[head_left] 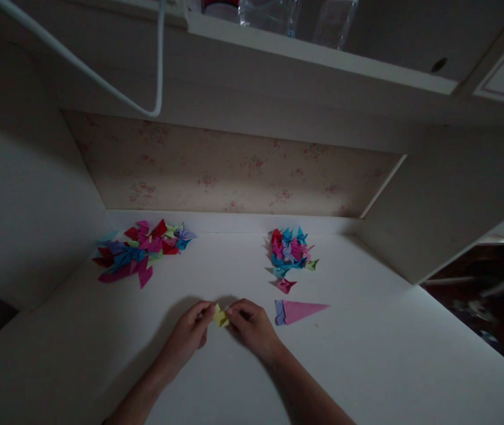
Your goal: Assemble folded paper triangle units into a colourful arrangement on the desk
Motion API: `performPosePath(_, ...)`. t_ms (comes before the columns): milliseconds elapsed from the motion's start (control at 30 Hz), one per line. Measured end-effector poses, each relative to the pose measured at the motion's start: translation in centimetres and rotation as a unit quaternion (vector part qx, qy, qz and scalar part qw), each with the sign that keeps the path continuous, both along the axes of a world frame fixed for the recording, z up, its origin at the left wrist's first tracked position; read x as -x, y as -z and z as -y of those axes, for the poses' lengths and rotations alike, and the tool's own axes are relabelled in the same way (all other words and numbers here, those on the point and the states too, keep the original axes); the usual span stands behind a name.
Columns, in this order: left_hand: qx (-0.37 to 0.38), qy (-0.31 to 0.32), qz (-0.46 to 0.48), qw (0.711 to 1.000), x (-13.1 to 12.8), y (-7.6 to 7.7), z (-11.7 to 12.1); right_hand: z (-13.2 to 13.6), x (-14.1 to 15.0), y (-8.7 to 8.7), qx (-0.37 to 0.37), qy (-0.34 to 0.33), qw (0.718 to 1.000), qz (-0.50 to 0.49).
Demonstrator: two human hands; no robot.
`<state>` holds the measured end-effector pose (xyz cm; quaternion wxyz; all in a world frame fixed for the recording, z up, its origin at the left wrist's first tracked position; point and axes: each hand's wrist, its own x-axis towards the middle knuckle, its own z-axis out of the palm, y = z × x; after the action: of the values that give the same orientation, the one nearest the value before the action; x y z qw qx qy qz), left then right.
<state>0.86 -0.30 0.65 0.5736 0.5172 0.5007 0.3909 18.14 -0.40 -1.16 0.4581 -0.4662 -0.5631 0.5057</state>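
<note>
Between my two hands is a small folded piece of yellow origami paper [220, 317], held just above the white desk. My left hand [192, 329] pinches its left edge between thumb and fingers. On the other side, my right hand [252, 326] grips the right edge, its fingertips covering part of the paper. To the right of my right hand lies a flat pink folded paper cone [303, 311] with a lilac piece [280, 313] at its wide end. A small pinkish-red folded paper piece [286, 285] sits just behind that.
A pile of colourful folded paper [145, 251] lies at the back left of the desk [367, 354]. Smaller folded pieces [291, 248] cluster at the back right. Overhead runs a shelf [322, 50] with clear containers [269, 16], and a white cable [159, 59] hangs at upper left.
</note>
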Motion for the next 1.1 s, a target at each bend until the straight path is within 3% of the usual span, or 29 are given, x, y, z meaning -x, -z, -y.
performPosePath(233,-0.016,-0.047,0.002,0.999,-0.1,1.1,-0.3,-0.4,-0.1,0.5,0.012,0.022,0.999,-0.047)
performPosePath(400,-0.039,-0.028,0.004,0.999,-0.1,1.2,-0.4,-0.5,0.3,-0.2,0.043,0.051,0.989,-0.132)
performPosePath(1100,-0.026,-0.003,-0.025,0.999,0.2,1.1,-0.3,-0.2,0.2,-1.3,0.049,0.082,0.980,-0.175)
